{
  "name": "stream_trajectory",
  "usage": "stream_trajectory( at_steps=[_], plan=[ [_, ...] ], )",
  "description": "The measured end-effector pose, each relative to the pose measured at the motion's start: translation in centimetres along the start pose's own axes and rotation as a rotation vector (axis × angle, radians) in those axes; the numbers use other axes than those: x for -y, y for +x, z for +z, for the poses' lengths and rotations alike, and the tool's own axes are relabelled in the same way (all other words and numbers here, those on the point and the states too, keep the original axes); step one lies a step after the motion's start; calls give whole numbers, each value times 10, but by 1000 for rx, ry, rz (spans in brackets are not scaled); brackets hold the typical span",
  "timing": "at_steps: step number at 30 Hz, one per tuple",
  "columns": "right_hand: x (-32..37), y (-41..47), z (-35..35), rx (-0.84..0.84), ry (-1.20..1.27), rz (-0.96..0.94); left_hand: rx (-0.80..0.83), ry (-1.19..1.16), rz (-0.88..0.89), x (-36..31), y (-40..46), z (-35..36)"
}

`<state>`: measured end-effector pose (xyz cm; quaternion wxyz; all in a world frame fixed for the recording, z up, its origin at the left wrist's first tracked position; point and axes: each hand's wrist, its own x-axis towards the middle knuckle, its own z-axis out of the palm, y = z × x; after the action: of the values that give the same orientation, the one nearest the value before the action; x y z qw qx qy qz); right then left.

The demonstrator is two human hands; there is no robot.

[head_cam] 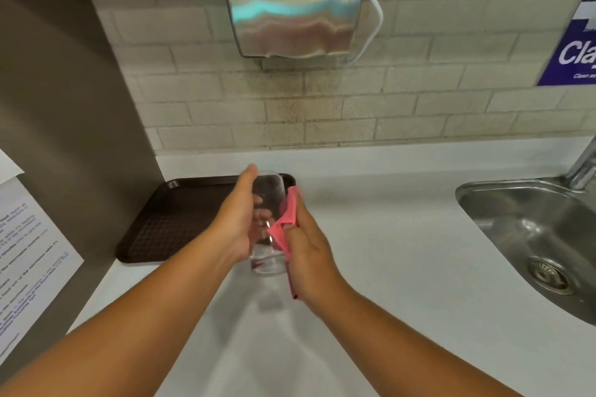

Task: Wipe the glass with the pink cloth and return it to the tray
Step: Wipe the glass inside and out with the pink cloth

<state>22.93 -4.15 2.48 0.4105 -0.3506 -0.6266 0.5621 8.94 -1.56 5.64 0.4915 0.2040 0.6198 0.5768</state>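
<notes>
hands (pixel 274 229) wipe glass (pixel 269 229) beside tray (pixel 167 219)

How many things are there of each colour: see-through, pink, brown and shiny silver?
See-through: 1, the clear drinking glass
Pink: 1, the pink cloth
Brown: 1, the dark brown plastic tray
Shiny silver: 3, the steel hand dryer, steel sink, metal tap
Total: 6

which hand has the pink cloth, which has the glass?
The right hand presses the pink cloth against the clear drinking glass; the left hand only grips the glass, no cloth.
</notes>
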Motion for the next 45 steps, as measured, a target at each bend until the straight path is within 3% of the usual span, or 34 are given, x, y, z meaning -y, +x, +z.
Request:
stream_trajectory(
  at_steps=[3,6,8,14,17,22,30,36,40,42,45],
  plan=[
    [-5,-15,9,113,-233,-178,-23,-10,-6,-12,7,-5],
    [0,-5,9,93,-318,-185,69,131,96,-5,2,1],
    [7,10,0,23,-260,-148,140,150,167,10,-5,7],
    [17,34,-22,-30,56,43,265,-60,114,31,-14,7],
    [8,32,-18,-77,61,32,290,-52,94,28,-16,8],
    [3,25,-13,-183,-74,-90,309,206,51,6,-18,4],
    [17,31,-15,-68,4,-26,239,83,104,9,-22,8],
    [0,-13,13,121,-349,-383,209,9,24,-1,-12,-9],
    [8,-5,13,74,-499,-366,234,18,82,8,-14,-7],
    [18,13,3,8,-532,-314,323,20,126,14,-20,-2],
    [31,37,-15,21,-292,-200,379,6,178,18,-26,2]
  ],
)
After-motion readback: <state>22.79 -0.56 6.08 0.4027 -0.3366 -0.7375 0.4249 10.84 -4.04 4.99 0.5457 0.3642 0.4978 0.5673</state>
